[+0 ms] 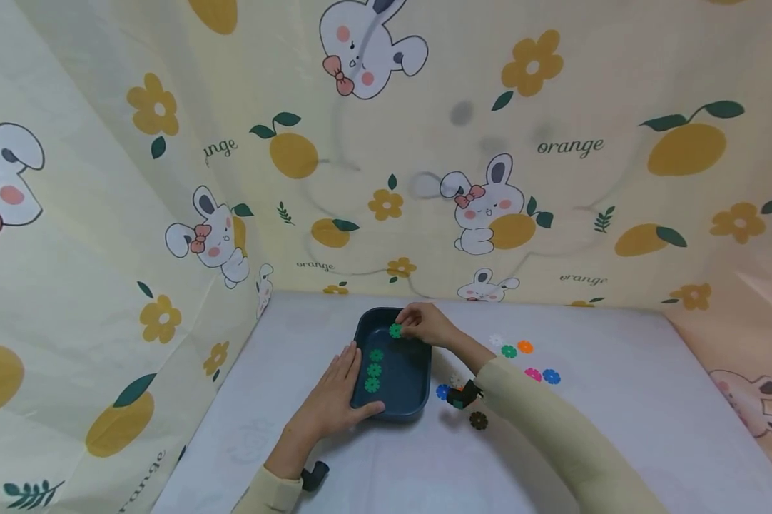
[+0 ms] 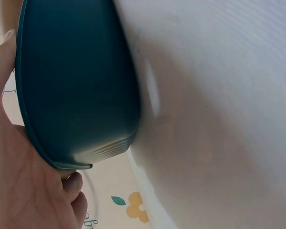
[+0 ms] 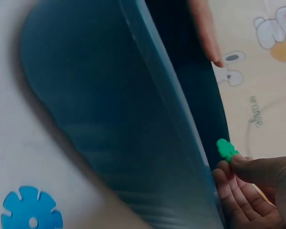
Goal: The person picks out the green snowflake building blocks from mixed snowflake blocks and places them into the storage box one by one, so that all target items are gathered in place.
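Observation:
A dark blue tray (image 1: 392, 414) with raised sides stands on the table. My left hand (image 1: 334, 392) rests against the tray's left side, its fingers straight along the rim and its thumb spread at the near edge. Over the tray's far right corner, my right hand (image 1: 429, 325) pinches a green snowflake disc (image 3: 226, 149) between thumb and index finger. Several more green snowflake discs (image 1: 374, 370) lie in a row along the tray's left side. In the left wrist view, the tray's outer wall (image 2: 76, 86) sits beside the palm.
Right of the tray lie loose discs: a blue one (image 1: 442, 392), a brown one (image 1: 479, 420), and, beyond the right forearm, a green one (image 1: 509, 351), an orange one (image 1: 525, 347), a pink one (image 1: 533, 375) and another blue one (image 1: 551, 376). A patterned curtain (image 1: 424, 143) stands behind.

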Action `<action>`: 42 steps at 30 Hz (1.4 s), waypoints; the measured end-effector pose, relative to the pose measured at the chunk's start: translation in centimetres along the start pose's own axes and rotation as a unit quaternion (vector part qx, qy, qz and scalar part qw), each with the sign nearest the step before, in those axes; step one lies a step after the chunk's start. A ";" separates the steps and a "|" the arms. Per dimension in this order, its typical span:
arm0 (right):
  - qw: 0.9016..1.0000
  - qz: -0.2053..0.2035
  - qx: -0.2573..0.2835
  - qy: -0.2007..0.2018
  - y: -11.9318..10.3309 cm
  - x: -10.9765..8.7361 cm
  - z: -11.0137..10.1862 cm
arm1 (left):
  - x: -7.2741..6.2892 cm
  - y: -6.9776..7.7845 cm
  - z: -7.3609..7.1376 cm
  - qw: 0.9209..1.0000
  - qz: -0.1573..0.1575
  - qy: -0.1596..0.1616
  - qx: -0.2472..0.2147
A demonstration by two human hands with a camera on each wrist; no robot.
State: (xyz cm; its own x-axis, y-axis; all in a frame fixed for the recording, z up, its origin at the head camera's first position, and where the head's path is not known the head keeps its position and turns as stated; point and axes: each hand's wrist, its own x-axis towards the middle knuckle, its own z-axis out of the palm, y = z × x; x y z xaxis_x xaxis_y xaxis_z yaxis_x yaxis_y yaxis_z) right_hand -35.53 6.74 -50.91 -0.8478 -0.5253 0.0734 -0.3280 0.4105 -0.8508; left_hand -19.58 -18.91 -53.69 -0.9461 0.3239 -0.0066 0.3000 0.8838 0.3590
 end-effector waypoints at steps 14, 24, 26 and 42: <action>0.997 0.022 -0.060 -0.035 -0.3 1.9 1.7 | 0.1 0.0 0.0 1.000 0.000 -0.001 0.006; 0.994 0.033 -0.082 -0.060 -0.4 2.7 2.1 | 0.1 0.0 -0.1 1.000 -0.002 -0.004 0.001; 0.994 0.034 -0.086 -0.065 -0.4 2.9 2.2 | 0.1 0.0 -0.1 1.000 -0.003 -0.005 0.004; 0.991 0.044 -0.100 -0.075 0.2 3.6 3.5 | 0.0 -0.2 -0.2 1.000 0.005 -0.007 0.012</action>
State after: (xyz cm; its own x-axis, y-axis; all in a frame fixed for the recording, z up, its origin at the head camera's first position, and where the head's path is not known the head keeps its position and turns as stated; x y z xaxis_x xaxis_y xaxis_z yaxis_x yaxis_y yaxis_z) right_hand -37.20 2.35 -52.68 -0.8104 -0.5794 -0.0865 -0.3449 0.5912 -0.7291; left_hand -19.65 -19.13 -53.55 -0.9410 0.3379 -0.0166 0.3130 0.8880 0.3370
